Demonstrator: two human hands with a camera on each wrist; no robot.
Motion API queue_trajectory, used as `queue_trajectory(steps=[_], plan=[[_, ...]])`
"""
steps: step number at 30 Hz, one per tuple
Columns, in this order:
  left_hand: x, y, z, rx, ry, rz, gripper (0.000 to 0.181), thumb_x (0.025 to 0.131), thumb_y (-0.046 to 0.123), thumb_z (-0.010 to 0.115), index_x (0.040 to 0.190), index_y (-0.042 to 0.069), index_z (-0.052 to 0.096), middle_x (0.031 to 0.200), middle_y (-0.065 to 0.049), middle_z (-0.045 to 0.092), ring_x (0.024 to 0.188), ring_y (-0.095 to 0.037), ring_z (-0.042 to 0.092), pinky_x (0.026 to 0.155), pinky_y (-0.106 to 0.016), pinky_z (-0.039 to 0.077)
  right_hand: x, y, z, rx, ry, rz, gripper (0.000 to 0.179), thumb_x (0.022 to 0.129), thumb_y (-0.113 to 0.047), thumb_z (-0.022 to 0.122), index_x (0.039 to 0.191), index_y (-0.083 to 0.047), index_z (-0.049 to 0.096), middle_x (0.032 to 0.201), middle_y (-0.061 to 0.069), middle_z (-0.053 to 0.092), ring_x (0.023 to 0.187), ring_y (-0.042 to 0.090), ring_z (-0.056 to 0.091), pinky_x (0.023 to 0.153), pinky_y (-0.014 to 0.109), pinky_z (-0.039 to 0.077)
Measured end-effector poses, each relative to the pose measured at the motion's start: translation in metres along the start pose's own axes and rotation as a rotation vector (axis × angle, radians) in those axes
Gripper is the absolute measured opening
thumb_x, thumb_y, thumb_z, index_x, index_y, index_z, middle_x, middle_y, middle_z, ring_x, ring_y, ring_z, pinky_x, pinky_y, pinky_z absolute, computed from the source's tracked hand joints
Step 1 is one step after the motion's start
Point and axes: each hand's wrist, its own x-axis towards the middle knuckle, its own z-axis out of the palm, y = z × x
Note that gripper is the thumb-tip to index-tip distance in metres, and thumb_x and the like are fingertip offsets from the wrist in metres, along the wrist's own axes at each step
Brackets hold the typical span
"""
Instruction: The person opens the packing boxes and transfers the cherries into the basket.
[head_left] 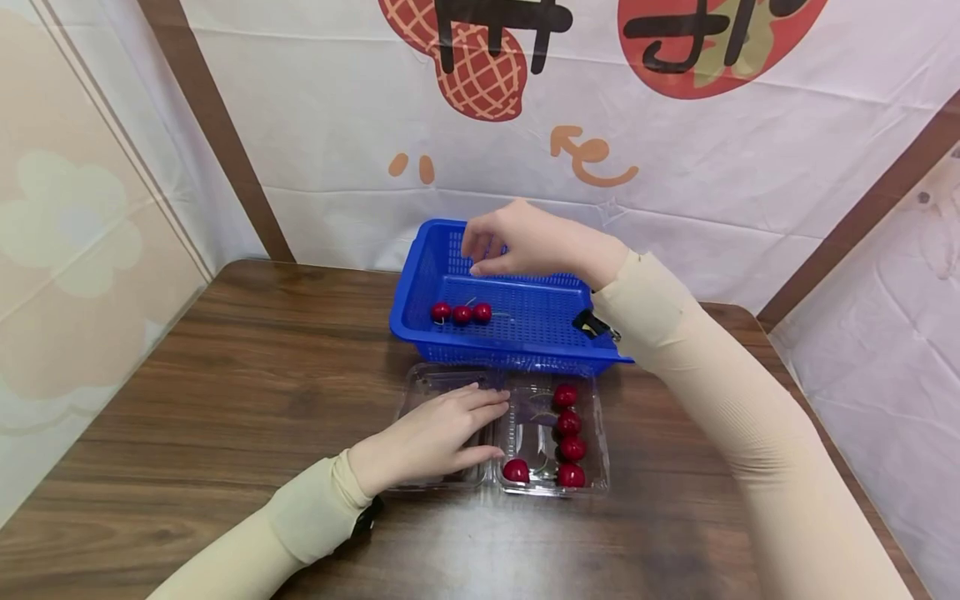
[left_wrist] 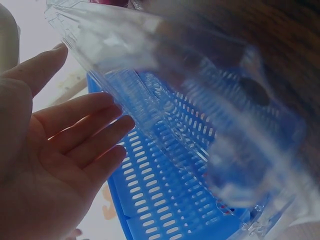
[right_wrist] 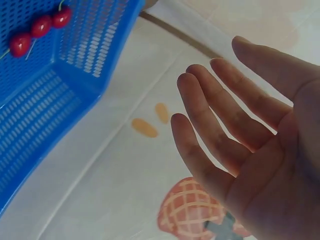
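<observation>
My left hand (head_left: 431, 433) lies over the left half of a clear plastic clamshell box (head_left: 532, 437), fingers extended toward its middle fold. In the box's right half, several red cherries (head_left: 572, 448) form a column along the right side, and a single cherry (head_left: 515, 471) sits at the front left. My right hand (head_left: 536, 237) hovers above the back of a blue perforated basket (head_left: 405, 312), fingers loosely bent. The right wrist view shows that hand's palm (right_wrist: 270, 190) bare, nothing in it. Three cherries (head_left: 462, 314) with stems lie in a row at the basket's left.
Both containers stand on a brown wood-grain table (head_left: 247, 375), the basket directly behind the box. A printed fabric backdrop (head_left: 322, 150) hangs close behind the basket, and more fabric (head_left: 885, 333) flanks the table on the right.
</observation>
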Motion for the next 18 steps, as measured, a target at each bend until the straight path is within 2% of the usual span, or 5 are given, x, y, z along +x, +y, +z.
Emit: queue_trajectory(steps=[5, 10, 18], plan=[[0.001, 0.0, 0.0, 0.003, 0.001, 0.003, 0.054, 0.09, 0.041, 0.062, 0.123, -0.001, 0.06, 0.133, -0.014, 0.057, 0.125, -0.026, 0.053, 0.11, -0.042, 0.039, -0.014, -0.011, 0.005, -0.015, 0.011, -0.058, 0.018, 0.09, -0.022, 0.066, 0.104, -0.011, 0.067, 0.1, 0.001, 0.07, 0.089, 0.011, 0.066, 0.083, 0.028, 0.055], [0.001, 0.0, 0.0, -0.003, 0.008, 0.0, 0.056, 0.089, 0.043, 0.062, 0.124, 0.0, 0.06, 0.132, -0.013, 0.057, 0.125, -0.027, 0.053, 0.11, -0.042, 0.039, -0.028, -0.016, 0.012, -0.003, 0.007, -0.063, 0.019, 0.09, -0.022, 0.066, 0.106, -0.012, 0.066, 0.104, 0.001, 0.07, 0.09, 0.009, 0.066, 0.084, 0.027, 0.056], [0.002, 0.001, 0.001, 0.012, 0.029, 0.011, 0.054, 0.088, 0.041, 0.064, 0.122, 0.0, 0.061, 0.13, -0.014, 0.059, 0.123, -0.028, 0.054, 0.109, -0.043, 0.04, -0.049, -0.022, 0.022, 0.024, 0.052, -0.107, 0.017, 0.089, -0.023, 0.067, 0.103, -0.014, 0.067, 0.102, -0.002, 0.069, 0.088, 0.008, 0.065, 0.082, 0.026, 0.055]])
